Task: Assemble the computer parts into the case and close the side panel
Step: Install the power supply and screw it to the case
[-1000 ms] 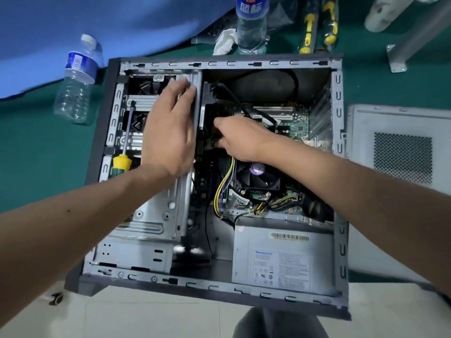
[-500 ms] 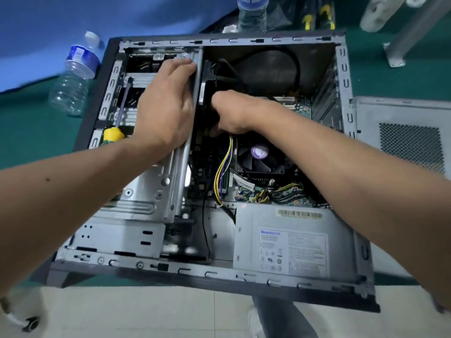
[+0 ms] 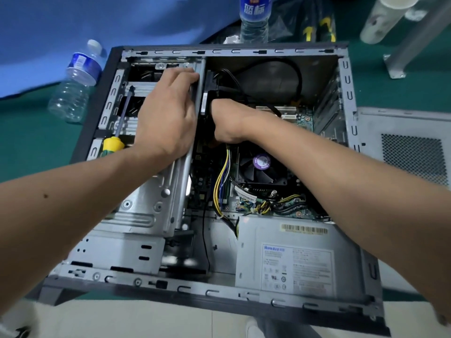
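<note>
Open computer case (image 3: 346, 98) flat on green worktop (image 3: 31, 142), left hand (image 3: 168, 115) fingers curled over drive cage (image 3: 151, 198) edge, right hand (image 3: 229, 123) fingers hidden beside cage, grip unclear, side panel (image 3: 410, 147) lying right of case.

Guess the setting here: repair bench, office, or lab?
Likely a makeshift repair or training workspace, not a tidy office. An open PC case lies on a green mat, its side panel set aside, a screwdriver rests on the drive cage, and water bottles stand nearby.
</note>
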